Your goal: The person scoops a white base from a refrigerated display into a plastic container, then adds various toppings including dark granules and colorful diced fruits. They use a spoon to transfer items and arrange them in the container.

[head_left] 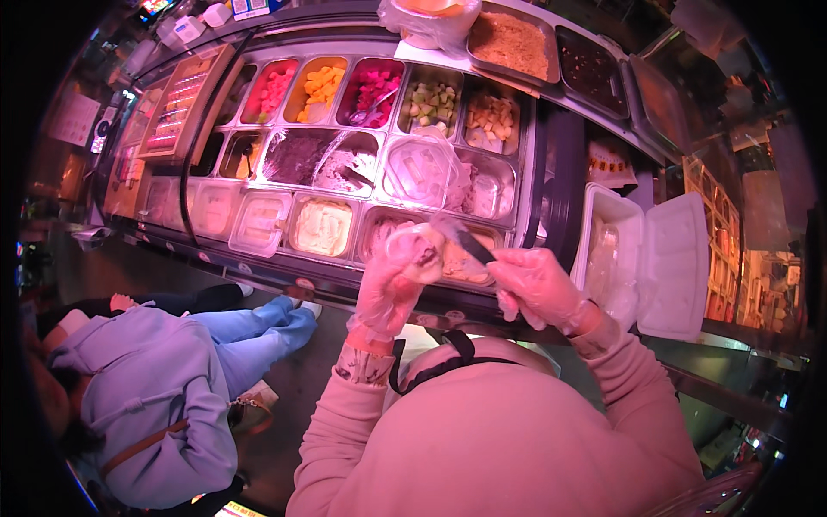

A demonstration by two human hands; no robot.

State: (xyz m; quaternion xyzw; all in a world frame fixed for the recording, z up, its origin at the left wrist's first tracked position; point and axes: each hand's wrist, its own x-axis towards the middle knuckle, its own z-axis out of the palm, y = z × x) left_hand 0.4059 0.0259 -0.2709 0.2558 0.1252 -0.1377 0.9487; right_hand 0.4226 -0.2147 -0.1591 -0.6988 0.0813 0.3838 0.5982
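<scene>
My left hand [385, 293], in a clear plastic glove, is cupped round a soft pale wrapper with dark filling [420, 252]; its exact kind I cannot make out. In my gloved right hand [536, 284] is a spatula [476, 247] with a dark handle, its blurred pale end tilted toward the wrapper. Both hands are above the front row of metal pans. Under them lie a pan of pinkish cream [379, 226] and another pan, partly hidden by my hands. Just left is a pan of pale yellow cream [322, 226].
Pans of diced fruit [320, 86] line the back row. A clear lid [419, 170] lies over the middle pans. An open white foam box [616, 241] stands right, near trays of brown crumbs [514, 43] and dark pieces [591, 71]. A person in light blue [155, 396] is at left.
</scene>
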